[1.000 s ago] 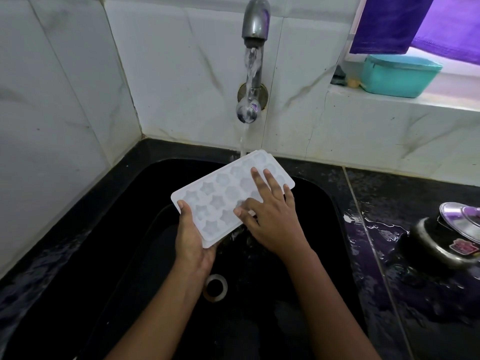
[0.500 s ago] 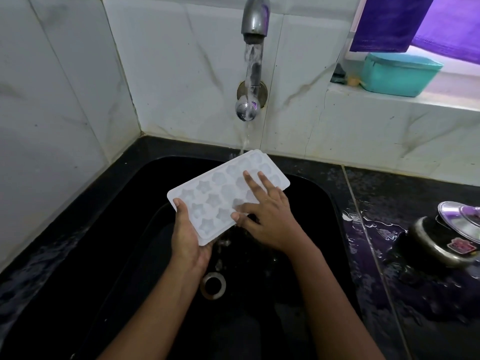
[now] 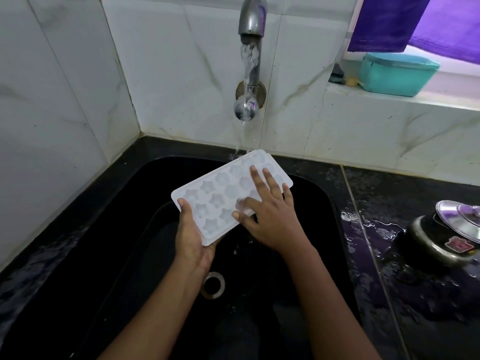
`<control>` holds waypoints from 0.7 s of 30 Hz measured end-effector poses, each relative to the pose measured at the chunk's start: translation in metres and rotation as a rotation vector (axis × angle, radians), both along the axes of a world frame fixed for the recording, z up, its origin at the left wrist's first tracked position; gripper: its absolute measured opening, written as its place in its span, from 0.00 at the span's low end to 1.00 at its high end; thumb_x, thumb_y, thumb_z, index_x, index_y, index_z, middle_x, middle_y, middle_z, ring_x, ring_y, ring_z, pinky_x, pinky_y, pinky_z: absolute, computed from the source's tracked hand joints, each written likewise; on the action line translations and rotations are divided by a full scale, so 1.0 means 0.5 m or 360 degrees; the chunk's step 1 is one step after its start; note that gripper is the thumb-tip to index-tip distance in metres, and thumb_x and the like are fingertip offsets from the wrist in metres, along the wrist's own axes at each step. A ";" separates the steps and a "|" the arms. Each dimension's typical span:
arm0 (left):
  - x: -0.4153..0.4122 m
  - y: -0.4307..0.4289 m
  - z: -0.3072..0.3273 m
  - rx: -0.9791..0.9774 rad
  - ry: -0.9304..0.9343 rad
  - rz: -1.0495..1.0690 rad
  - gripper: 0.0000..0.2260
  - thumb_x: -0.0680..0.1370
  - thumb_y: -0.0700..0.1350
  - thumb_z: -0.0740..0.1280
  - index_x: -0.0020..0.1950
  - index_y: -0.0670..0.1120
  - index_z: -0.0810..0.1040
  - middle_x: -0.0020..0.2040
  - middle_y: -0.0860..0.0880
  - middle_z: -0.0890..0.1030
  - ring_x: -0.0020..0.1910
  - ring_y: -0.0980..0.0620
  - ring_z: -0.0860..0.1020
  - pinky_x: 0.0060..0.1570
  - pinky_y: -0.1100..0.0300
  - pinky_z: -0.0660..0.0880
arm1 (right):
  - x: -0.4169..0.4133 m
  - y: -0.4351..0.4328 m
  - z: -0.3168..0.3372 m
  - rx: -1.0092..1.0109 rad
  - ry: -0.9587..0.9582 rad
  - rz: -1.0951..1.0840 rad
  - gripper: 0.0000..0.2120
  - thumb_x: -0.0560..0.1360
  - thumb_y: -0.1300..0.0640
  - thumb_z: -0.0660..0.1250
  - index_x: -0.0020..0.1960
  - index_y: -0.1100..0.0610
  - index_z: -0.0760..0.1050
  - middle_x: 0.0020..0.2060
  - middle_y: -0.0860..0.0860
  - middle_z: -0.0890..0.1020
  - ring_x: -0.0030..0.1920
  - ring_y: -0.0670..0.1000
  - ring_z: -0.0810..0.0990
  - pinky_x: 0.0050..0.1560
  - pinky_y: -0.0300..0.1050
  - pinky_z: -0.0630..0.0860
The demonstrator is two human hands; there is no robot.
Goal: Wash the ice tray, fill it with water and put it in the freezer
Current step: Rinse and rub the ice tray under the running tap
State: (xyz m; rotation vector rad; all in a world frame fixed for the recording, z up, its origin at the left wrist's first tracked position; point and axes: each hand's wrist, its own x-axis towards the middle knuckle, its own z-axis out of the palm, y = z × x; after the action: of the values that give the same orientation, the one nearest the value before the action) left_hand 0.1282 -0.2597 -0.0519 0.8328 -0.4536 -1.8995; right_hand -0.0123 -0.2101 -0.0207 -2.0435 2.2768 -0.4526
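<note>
head view, and the ice tray (image 3: 217, 198) is held up over the black sink (image 3: 124, 229), above its floor, cavities facing up, with star shapes and rounder ones seen across it. the near left corner of the tray is clasped by the left hand (image 3: 191, 237): the thumb is laid over the top along the short edge, while the rest of the grip is tucked under the tray and mostly hidden. the right hand (image 3: 270, 219) is laid flat on top of the tray, just to the right of the left grip. its fingers are straight and spread and nothing is pinched, and the thumb is pointed back toward the left grip across the near row of cavities.

water (image 3: 249, 61) is being poured from the steel tap (image 3: 252, 19) on the tiled wall (image 3: 181, 74), straight ahead of both grips. the stream is met by the far end of the tray, just beyond the right fingertips. a few drops are caught in the air below the right grip. the round drain (image 3: 213, 285) is seen just under the left wrist, down on the sink floor.

off to the right of the right grip, well apart from it, a black pot (image 3: 436, 245) is stood on the wet dark counter (image 3: 415, 320), with a steel lid (image 3: 459, 216) set askew on it. further ahead and to the right, a teal container (image 3: 397, 74) is seen on the window ledge (image 3: 389, 102), under a purple cloth (image 3: 384, 22).
</note>
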 end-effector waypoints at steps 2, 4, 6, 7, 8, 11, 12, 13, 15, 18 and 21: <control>0.005 -0.003 0.003 0.0004 0.0017 0.0003 0.28 0.79 0.65 0.53 0.63 0.46 0.77 0.55 0.44 0.84 0.52 0.44 0.84 0.52 0.46 0.78 | 0.005 -0.003 0.001 0.0058 -0.0018 0.0096 0.22 0.75 0.34 0.52 0.58 0.44 0.76 0.76 0.44 0.39 0.75 0.47 0.33 0.73 0.59 0.39; 0.008 -0.005 0.002 -0.0017 0.0007 0.0009 0.28 0.79 0.65 0.52 0.65 0.46 0.76 0.56 0.44 0.84 0.53 0.44 0.84 0.53 0.46 0.77 | -0.004 -0.002 0.007 0.0121 -0.0089 0.0106 0.25 0.74 0.33 0.50 0.59 0.43 0.76 0.76 0.44 0.39 0.75 0.47 0.33 0.73 0.59 0.40; 0.006 0.000 0.003 -0.0040 -0.0019 0.0005 0.28 0.80 0.64 0.53 0.66 0.46 0.75 0.56 0.45 0.84 0.53 0.45 0.84 0.53 0.46 0.78 | -0.011 0.002 0.011 0.0112 -0.0123 0.0010 0.21 0.76 0.35 0.52 0.55 0.44 0.78 0.76 0.44 0.41 0.75 0.46 0.34 0.73 0.58 0.39; 0.001 0.003 0.003 -0.0045 -0.0025 -0.0011 0.28 0.80 0.64 0.53 0.67 0.46 0.75 0.57 0.45 0.84 0.54 0.45 0.83 0.53 0.47 0.78 | -0.009 0.003 0.010 0.0079 -0.0086 -0.0038 0.20 0.77 0.36 0.53 0.53 0.44 0.78 0.76 0.44 0.41 0.75 0.46 0.34 0.73 0.58 0.38; -0.002 0.007 0.003 -0.0040 -0.0023 -0.0027 0.28 0.79 0.64 0.53 0.67 0.46 0.74 0.58 0.44 0.84 0.55 0.44 0.83 0.53 0.47 0.79 | -0.004 0.003 0.009 0.0043 -0.0032 -0.0059 0.19 0.78 0.37 0.53 0.53 0.45 0.78 0.76 0.44 0.41 0.75 0.46 0.34 0.73 0.57 0.37; 0.000 0.005 0.005 -0.0008 0.0020 -0.0026 0.30 0.79 0.65 0.52 0.68 0.45 0.74 0.59 0.43 0.83 0.56 0.43 0.82 0.53 0.46 0.78 | 0.003 0.001 0.006 0.0099 -0.0045 0.0037 0.19 0.77 0.37 0.54 0.58 0.45 0.76 0.76 0.44 0.40 0.75 0.46 0.34 0.73 0.58 0.38; 0.003 0.003 0.004 0.0000 0.0011 -0.0007 0.30 0.79 0.65 0.52 0.68 0.46 0.74 0.59 0.43 0.83 0.56 0.43 0.82 0.53 0.46 0.78 | -0.002 0.002 0.008 0.0160 -0.0092 0.0075 0.20 0.77 0.37 0.54 0.60 0.45 0.76 0.76 0.43 0.40 0.75 0.46 0.34 0.73 0.59 0.39; 0.004 0.001 0.004 -0.0001 -0.0002 0.0001 0.29 0.79 0.65 0.53 0.69 0.46 0.74 0.59 0.44 0.83 0.56 0.43 0.82 0.52 0.46 0.78 | -0.010 0.003 0.010 0.0213 -0.0138 0.0083 0.20 0.77 0.37 0.54 0.60 0.44 0.76 0.76 0.43 0.41 0.75 0.46 0.34 0.73 0.59 0.40; 0.002 0.003 0.003 -0.0026 -0.0031 -0.0014 0.28 0.80 0.64 0.53 0.69 0.46 0.73 0.59 0.44 0.83 0.56 0.44 0.83 0.52 0.47 0.79 | -0.020 0.007 0.015 0.0219 -0.0172 0.0008 0.18 0.77 0.37 0.55 0.57 0.43 0.78 0.77 0.44 0.43 0.75 0.46 0.36 0.73 0.58 0.40; -0.006 0.008 0.001 -0.0010 -0.0039 -0.0039 0.28 0.79 0.65 0.53 0.67 0.46 0.75 0.58 0.44 0.83 0.55 0.44 0.83 0.50 0.49 0.80 | -0.001 0.006 0.017 0.0084 -0.0037 -0.0087 0.18 0.78 0.39 0.54 0.54 0.46 0.78 0.77 0.45 0.44 0.75 0.47 0.37 0.72 0.57 0.39; -0.002 0.002 0.001 0.0025 -0.0017 -0.0032 0.29 0.79 0.65 0.53 0.66 0.45 0.76 0.57 0.44 0.84 0.55 0.44 0.83 0.55 0.46 0.77 | 0.020 -0.001 0.019 0.0144 -0.0028 0.0017 0.20 0.78 0.38 0.54 0.56 0.49 0.77 0.77 0.45 0.44 0.75 0.47 0.37 0.73 0.57 0.40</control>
State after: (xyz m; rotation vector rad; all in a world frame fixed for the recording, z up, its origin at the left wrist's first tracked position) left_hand 0.1272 -0.2588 -0.0514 0.8517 -0.4557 -1.9202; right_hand -0.0024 -0.2105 -0.0114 -1.9999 2.2320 -0.3587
